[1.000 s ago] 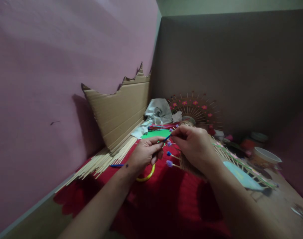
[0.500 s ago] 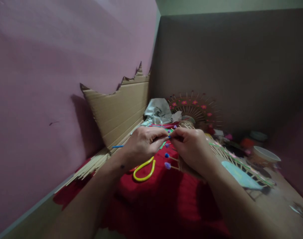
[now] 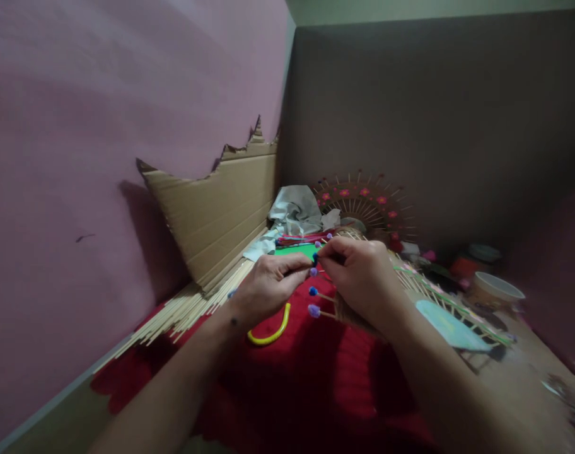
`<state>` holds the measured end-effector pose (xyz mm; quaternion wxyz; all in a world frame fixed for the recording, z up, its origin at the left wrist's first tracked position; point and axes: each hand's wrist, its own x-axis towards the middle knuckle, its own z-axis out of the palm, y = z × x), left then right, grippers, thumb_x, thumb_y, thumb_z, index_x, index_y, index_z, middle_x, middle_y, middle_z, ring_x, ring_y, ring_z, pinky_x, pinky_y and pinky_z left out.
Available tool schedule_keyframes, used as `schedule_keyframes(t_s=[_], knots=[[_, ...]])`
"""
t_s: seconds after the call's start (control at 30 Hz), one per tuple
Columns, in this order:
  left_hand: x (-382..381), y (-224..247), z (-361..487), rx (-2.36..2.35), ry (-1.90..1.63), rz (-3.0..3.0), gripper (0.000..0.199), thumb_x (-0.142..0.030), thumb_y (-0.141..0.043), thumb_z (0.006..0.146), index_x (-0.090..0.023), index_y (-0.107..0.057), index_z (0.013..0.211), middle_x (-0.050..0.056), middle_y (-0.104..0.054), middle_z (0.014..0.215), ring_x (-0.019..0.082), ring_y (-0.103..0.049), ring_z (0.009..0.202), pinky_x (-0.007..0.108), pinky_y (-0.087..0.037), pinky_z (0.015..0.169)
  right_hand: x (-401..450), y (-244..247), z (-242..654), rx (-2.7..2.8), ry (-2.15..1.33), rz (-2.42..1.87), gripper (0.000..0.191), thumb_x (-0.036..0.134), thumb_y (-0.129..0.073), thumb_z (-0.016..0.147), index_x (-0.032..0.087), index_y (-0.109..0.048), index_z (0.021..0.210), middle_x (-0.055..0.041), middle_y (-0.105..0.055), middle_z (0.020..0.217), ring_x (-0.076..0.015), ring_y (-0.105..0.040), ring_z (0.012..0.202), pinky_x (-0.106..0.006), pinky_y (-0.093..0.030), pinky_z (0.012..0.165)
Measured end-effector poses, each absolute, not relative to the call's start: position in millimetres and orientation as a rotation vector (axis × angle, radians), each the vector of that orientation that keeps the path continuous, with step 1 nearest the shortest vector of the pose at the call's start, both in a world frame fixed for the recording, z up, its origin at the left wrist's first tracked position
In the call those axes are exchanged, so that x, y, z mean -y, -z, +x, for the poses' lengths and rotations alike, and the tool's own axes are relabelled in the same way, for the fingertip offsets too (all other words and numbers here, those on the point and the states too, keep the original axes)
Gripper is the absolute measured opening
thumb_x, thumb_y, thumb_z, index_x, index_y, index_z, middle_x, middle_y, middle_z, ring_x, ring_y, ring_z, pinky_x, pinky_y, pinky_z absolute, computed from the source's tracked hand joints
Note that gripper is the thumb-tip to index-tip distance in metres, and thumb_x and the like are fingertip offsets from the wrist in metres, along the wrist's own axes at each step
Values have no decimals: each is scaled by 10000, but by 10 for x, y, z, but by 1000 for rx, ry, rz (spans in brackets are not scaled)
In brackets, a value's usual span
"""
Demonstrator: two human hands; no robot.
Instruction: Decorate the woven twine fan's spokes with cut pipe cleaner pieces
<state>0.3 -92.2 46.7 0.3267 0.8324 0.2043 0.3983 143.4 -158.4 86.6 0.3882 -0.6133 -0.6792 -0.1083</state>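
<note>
My left hand and my right hand meet above the red cloth, each in a pinch. Between their fingertips is a dark blue pipe cleaner, bunched at the end of a thin stick that the fingers mostly hide. A bit of blue also shows beside my left wrist. Nearer to me, a blue fuzzy tip and a purple fuzzy tip cap sticks reaching out from under my right hand. Another purple tip sits just below the pinch. The piece bearing these sticks is largely covered by my right hand.
Thin wooden sticks lie left, by torn cardboard against the wall. A yellow curved handle rests on the red cloth. Behind stands a flowered stick fan. At right are a stick frame and a tub.
My left hand has moved slightly left and down. The blue end now looks larger between the fingertips. More green sheet shows behind the hands, and the view has shifted slightly.
</note>
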Motion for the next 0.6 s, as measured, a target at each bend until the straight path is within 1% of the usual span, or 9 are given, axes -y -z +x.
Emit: schedule_keyframes(t_s=[0.17, 0.23, 0.3, 0.4, 0.47, 0.5, 0.53, 0.6], knots=[[880, -652, -120, -427, -1081, 2629, 180, -184, -494, 851, -168, -672, 826, 22, -647, 753, 124, -556, 696, 237, -408, 671, 1588, -882, 1421, 1756, 246, -1562, 151, 80, -599, 710, 180, -692, 648, -3, -660, 577, -108, -551, 534, -225, -369, 554], [822, -717, -129, -386, -1092, 2748, 168, -176, -505, 843, -173, -673, 838, 33, -661, 801, 138, -571, 742, 246, -411, 698, 1594, -888, 1417, 1772, 229, -1582, 150, 79, -601, 715, 172, -689, 638, -6, -653, 569, -105, -540, 529, -225, -363, 552], [763, -759, -105, -405, -1157, 2756, 157, -186, -514, 842, -166, -668, 822, 38, -653, 795, 138, -566, 732, 250, -409, 691, 1600, -890, 1418, 1771, 230, -1590, 146, 86, -601, 725, 166, -690, 643, -6, -646, 562, -102, -527, 519, -225, -355, 545], [680, -757, -22, -437, -1240, 2534, 149, -236, -558, 829, -151, -658, 759, 28, -630, 731, 121, -547, 684, 242, -408, 657, 1611, -892, 1427, 1766, 219, -1570, 144, 93, -599, 735, 164, -684, 644, -1, -641, 557, -96, -517, 510, -219, -342, 527], [635, -701, 50, -426, -1210, 2292, 153, -267, -596, 801, -146, -649, 724, 13, -607, 696, 108, -530, 666, 229, -406, 636, 1616, -895, 1430, 1760, 231, -1554, 143, 93, -596, 737, 163, -679, 644, -3, -648, 572, -95, -522, 516, -217, -346, 533], [621, -659, 85, -429, -1165, 2159, 166, -283, -603, 791, -144, -642, 708, 1, -577, 654, 95, -503, 625, 218, -393, 595, 1619, -896, 1430, 1755, 252, -1551, 141, 95, -594, 737, 162, -678, 646, -6, -652, 579, -96, -525, 520, -218, -350, 539], [616, -610, 117, -437, -1102, 2027, 186, -301, -603, 785, -142, -631, 692, -14, -529, 599, 80, -457, 568, 207, -362, 538, 1620, -898, 1429, 1748, 281, -1553, 138, 98, -593, 735, 162, -678, 648, -9, -656, 585, -99, -529, 525, -222, -354, 546], [640, -512, 164, -452, -961, 1790, 229, -335, -593, 779, -142, -588, 655, -45, -412, 509, 57, -335, 470, 197, -260, 442, 1619, -898, 1427, 1744, 338, -1565, 134, 102, -588, 730, 158, -677, 646, -18, -660, 594, -109, -539, 539, -230, -361, 559]])
